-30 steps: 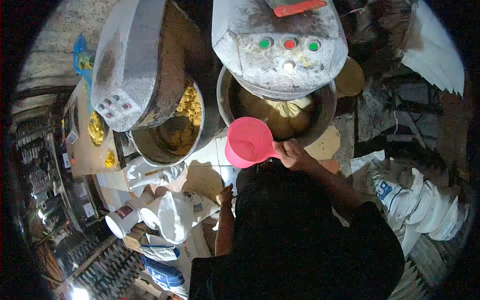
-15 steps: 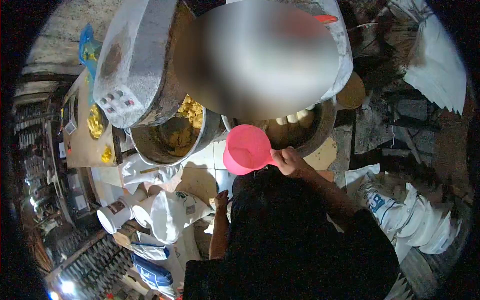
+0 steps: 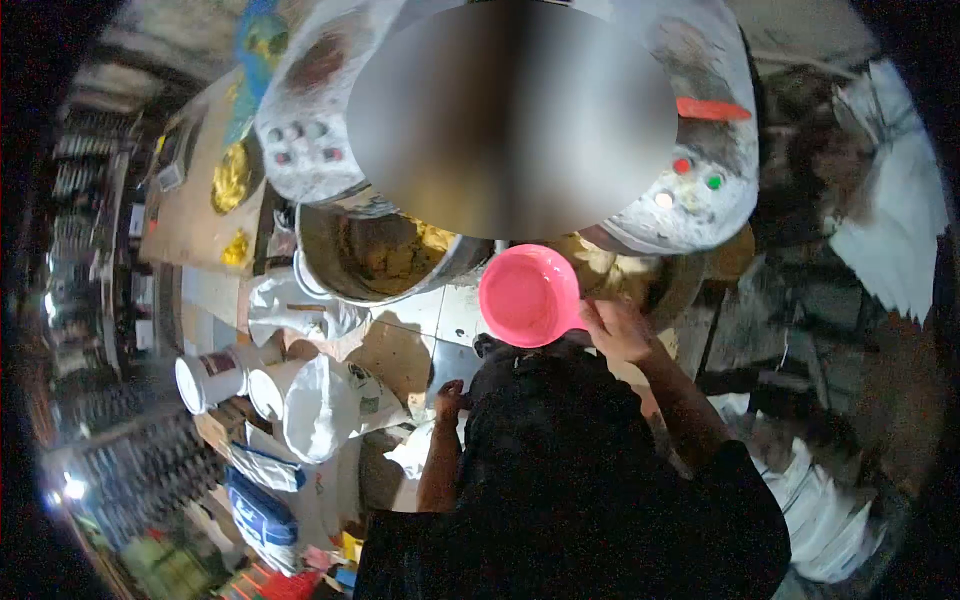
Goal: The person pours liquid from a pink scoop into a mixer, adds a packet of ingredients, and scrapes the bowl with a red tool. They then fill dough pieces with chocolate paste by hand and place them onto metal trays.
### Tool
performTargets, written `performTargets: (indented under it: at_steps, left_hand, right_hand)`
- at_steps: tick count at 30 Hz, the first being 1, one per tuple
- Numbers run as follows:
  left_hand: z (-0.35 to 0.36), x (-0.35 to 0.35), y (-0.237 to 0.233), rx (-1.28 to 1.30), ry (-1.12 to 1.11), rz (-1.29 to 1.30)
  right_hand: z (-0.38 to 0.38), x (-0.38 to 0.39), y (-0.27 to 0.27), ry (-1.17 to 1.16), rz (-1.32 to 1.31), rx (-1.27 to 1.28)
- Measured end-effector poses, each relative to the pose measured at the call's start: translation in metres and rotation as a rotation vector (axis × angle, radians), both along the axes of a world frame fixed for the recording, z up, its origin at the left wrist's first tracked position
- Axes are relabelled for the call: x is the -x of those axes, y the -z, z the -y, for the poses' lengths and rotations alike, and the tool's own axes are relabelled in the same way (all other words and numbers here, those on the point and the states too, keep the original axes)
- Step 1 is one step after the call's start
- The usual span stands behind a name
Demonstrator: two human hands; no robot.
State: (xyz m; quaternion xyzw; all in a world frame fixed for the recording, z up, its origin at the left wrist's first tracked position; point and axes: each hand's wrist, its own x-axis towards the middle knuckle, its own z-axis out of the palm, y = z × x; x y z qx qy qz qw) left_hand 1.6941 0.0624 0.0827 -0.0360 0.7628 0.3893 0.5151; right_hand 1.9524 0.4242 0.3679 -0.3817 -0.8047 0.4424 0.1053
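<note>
My right hand (image 3: 618, 330) grips a pink plastic dipper (image 3: 530, 298) by its short handle. The dipper's round mouth faces the camera, showing its pink inside. It is in front of my body, between two large metal mixer bowls. Yellow crumbly dough lies in the left mixer bowl (image 3: 318, 262). Pale lumps show in the right mixer bowl (image 3: 690, 285), partly hidden behind the machine head and my hand. My left hand (image 3: 450, 399) hangs low beside my body, its fingers curled, away from the bowls.
Mixer heads rise over both bowls; the right one (image 3: 725, 215) carries coloured buttons. A table (image 3: 190, 215) with yellow bags is at left. White buckets (image 3: 210, 380), an open white sack (image 3: 325, 410) and a blue-white bag (image 3: 262, 515) stand lower left. White sacks (image 3: 825, 520) lie at right.
The view has turned and shifted. My right hand has brought the dipper a little to the right, and more of its inside now faces the camera. My left hand stays low.
</note>
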Motion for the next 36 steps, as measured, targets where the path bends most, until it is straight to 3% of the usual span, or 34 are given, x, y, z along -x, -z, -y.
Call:
performTargets:
  at_steps: [3,4,5,6,8,10,11,14,15,16,18,20,22,24,25,26,28,32,36]
  left_hand:
    - [0.025,0.001,0.013,-0.283,-0.008,-0.174]
    - [0.036,0.000,0.028,-0.220,-0.063,-0.162]
    - [0.048,0.000,0.047,-0.156,-0.118,-0.146]
    - [0.057,0.003,0.057,-0.093,-0.171,-0.128]
    - [0.068,0.005,0.041,-0.099,-0.406,0.096]
    - [0.072,-0.002,0.009,-0.009,-0.344,-0.090]
    - [0.078,-0.003,0.005,-0.155,-0.428,-0.014]
    - [0.157,0.006,0.103,-0.100,-0.149,0.102]
    - [0.173,0.004,0.113,-0.086,-0.093,0.138]
    - [0.188,0.009,0.114,-0.073,-0.027,0.195]
    - [0.198,-0.023,0.071,-0.150,-0.299,0.000]
    - [0.223,-0.028,0.091,0.226,0.479,-0.732]
    - [0.248,-0.034,0.103,-0.041,-0.040,-0.342]
    - [0.261,-0.030,0.098,-0.056,-0.530,0.138]
    - [0.257,-0.026,0.084,0.028,-0.988,0.330]
    - [0.259,-0.022,0.076,0.055,-1.086,0.329]
    - [0.272,-0.015,0.069,0.072,-1.116,0.290]
    - [0.298,-0.015,0.056,-0.096,-0.920,-0.186]
    - [0.347,0.018,0.094,0.122,-0.644,-0.147]
  right_hand:
    - [-0.016,0.020,-0.041,-0.057,0.075,-0.171]
    - [-0.022,0.027,-0.045,-0.067,0.062,-0.244]
    - [-0.025,0.041,-0.054,-0.022,-0.115,-0.342]
    - [-0.031,0.051,-0.081,-0.058,0.006,-0.194]
    - [-0.042,0.072,-0.111,-0.063,0.073,-0.159]
    - [-0.064,0.093,-0.123,-0.133,0.026,-0.198]
    - [-0.066,0.111,-0.146,-0.123,0.009,-0.132]
    - [-0.081,0.163,-0.178,-0.080,-0.043,-0.015]
    - [-0.085,0.183,-0.189,-0.061,-0.069,0.058]
    - [-0.095,0.200,-0.193,-0.035,-0.072,0.108]
    - [-0.110,0.241,-0.200,-0.062,-0.148,0.098]
    - [-0.123,0.282,-0.208,-0.025,-0.130,0.136]
    - [-0.126,0.322,-0.220,-0.002,-0.079,0.079]
    - [-0.137,0.363,-0.219,0.036,-0.079,0.092]
    - [-0.145,0.382,-0.215,0.058,-0.077,0.100]
    - [-0.160,0.399,-0.207,0.073,-0.089,0.074]
    - [-0.166,0.432,-0.196,0.097,-0.111,0.026]
    - [-0.193,0.478,-0.175,0.180,-0.243,0.110]
    - [-0.248,0.508,-0.144,0.178,-0.243,0.101]
